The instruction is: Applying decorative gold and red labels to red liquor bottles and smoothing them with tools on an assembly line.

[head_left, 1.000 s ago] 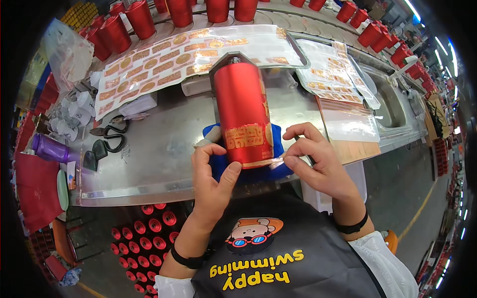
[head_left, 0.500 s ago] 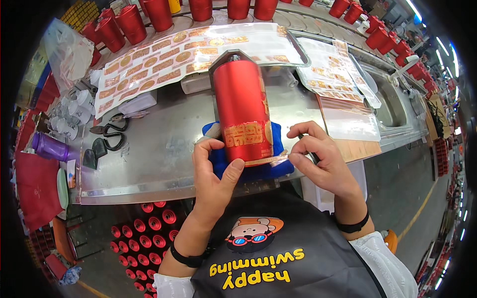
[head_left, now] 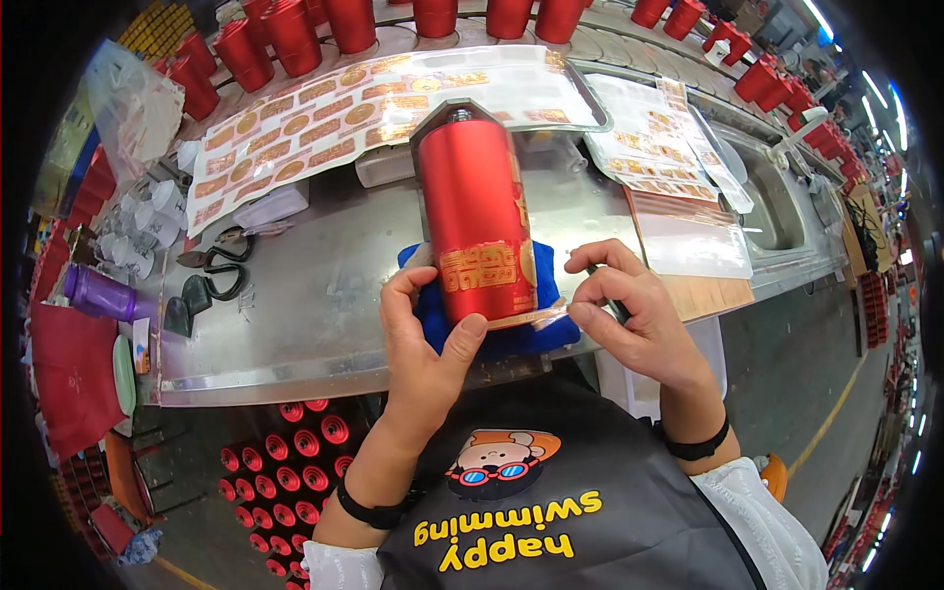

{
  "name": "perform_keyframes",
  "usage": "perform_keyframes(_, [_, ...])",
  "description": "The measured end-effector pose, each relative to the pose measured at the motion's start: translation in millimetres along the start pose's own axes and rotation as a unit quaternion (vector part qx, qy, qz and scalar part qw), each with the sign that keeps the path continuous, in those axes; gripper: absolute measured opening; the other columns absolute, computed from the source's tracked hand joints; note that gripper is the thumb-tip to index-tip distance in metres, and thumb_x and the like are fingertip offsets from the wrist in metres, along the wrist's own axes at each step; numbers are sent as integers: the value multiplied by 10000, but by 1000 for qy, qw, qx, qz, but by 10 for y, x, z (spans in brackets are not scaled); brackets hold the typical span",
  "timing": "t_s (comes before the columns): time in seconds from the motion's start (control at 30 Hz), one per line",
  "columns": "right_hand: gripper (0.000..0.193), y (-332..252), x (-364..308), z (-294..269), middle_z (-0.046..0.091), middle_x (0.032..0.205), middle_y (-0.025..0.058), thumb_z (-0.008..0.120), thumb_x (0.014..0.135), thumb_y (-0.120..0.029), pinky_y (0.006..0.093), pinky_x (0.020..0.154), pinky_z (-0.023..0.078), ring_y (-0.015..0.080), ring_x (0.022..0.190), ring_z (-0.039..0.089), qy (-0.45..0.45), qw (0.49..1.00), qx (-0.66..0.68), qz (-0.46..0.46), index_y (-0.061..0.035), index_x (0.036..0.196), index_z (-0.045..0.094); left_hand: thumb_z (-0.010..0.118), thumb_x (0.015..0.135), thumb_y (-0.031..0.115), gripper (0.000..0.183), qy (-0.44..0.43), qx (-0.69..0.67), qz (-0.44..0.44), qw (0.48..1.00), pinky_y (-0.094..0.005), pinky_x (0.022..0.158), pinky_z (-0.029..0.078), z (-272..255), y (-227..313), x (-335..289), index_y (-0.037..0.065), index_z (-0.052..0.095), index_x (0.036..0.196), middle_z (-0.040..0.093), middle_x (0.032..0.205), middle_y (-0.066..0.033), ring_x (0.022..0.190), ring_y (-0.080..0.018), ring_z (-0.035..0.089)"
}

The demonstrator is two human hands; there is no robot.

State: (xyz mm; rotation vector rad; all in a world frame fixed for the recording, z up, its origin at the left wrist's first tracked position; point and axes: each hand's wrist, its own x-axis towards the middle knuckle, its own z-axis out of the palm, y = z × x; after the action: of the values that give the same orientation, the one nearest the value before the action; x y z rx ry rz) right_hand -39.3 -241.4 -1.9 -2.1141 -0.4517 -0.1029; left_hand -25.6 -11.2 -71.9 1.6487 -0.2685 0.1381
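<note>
Already on my canister: gold emblem; strip apparently part-laid, left hand clasping canister, right hand pinching strip's end.

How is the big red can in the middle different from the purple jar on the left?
The red can is shiny red with a gold pattern, while the purple jar is purple and looks see-through.
The red can looks much bigger in the picture than the purple jar.
The left grip holds the red can, but no hand touches the purple jar.
Both have rounded sides.
</note>
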Motion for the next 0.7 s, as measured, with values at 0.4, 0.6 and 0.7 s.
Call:
perform_keyframes(0.4, [95, 75, 19, 41, 561, 1045, 126, 666, 850, -95, 323, 769, 464, 239, 929, 573, -11, 1000, 1, -11, -24, 818, 612, 589, 956, 283, 528, -29, -34, 2, 999, -330, 1096, 236, -40, -13, 4, 0, 334, 1322, 410, 1290, -131, 1257, -216, 368])
perform_keyframes(0.6, [101, 95, 17, 45, 557, 1039, 121, 665, 858, -102, 316, 763, 463, 230, 932, 570, -17, 999, 27, 10, -23, 828, 610, 647, 906, 186, 399, 50, 10, 92, 994, -381, 1051, 305, -140, -78, -118, -3, 458, 1203, 483, 1200, -152, 1171, -276, 428])
perform_keyframes(0.7, [114, 118, 15, 35, 552, 1060, 115, 668, 866, -114, 309, 759, 466, 207, 924, 563, -30, 998, 41, 20, -24, 826, 610, 664, 812, 23, 257, 27, 210, 297, 931, -442, 911, 402, -194, 69, -140, 80, 545, 1032, 622, 986, -160, 996, -357, 503])
